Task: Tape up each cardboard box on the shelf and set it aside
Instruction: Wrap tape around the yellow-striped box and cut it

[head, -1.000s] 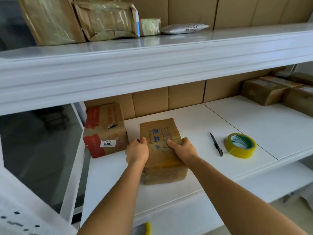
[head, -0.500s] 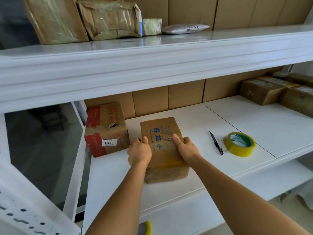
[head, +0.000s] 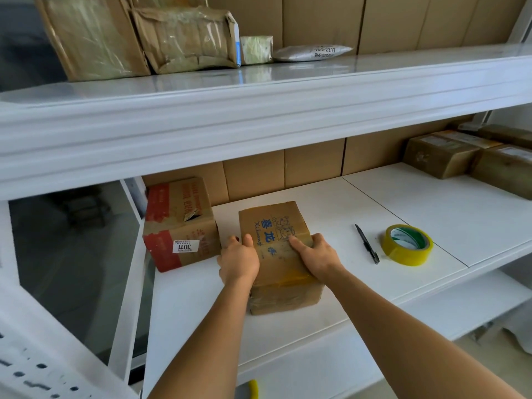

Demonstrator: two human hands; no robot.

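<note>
A small brown cardboard box (head: pixel 275 226) with blue print stands on the white shelf (head: pixel 331 220), close to the front edge. My left hand (head: pixel 239 262) grips its left side, thumb on the top face. On the right side my right hand (head: pixel 316 256) holds the box, with its thumb pressed across the top where clear tape runs. A yellow roll of tape (head: pixel 407 244) lies flat on the shelf to the right. A second box (head: pixel 180 223) with red print and a white label stands just left of my left hand.
A black pen (head: pixel 367 243) lies between the held box and the tape roll. Several taped brown boxes (head: pixel 440 156) sit at the shelf's far right. The upper shelf (head: pixel 259 110) overhangs and carries wrapped parcels (head: pixel 184 38). A white upright post (head: pixel 126 298) is at left.
My right thumb slid along the top of the box and now lies back near the right edge. Both hands stay on the box, which has hardly moved.
</note>
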